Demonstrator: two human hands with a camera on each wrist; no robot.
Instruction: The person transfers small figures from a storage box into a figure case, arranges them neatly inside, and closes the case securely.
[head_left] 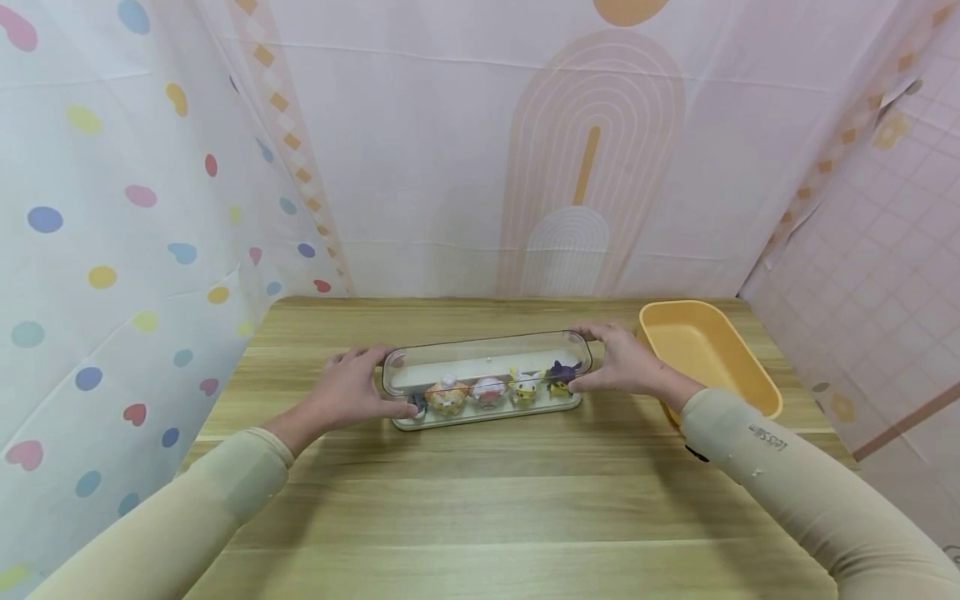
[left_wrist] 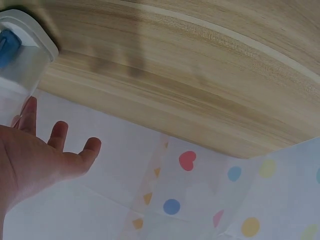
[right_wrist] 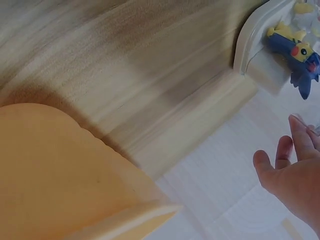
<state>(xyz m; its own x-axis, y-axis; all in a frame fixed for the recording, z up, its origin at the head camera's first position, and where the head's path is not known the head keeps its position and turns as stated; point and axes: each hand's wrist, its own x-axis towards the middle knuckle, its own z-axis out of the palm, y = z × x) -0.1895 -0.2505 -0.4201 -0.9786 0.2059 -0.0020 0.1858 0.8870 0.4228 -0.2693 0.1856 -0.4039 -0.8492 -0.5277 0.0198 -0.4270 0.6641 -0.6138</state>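
Hands (head_left: 352, 396) (head_left: 622, 362) clasp both ends of clear domed plastic cover (head_left: 487, 360), seated over four small toy figures (head_left: 487, 390); orange tub (head_left: 705, 354) empty.

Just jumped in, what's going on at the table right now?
A person has both hands on a long clear plastic display case in the middle of the light wooden table. The left hand holds its left end, the right hand its right end. Inside, a row of small cartoon figurines stands on the white base. An orange oval plastic tub sits just right of the case.
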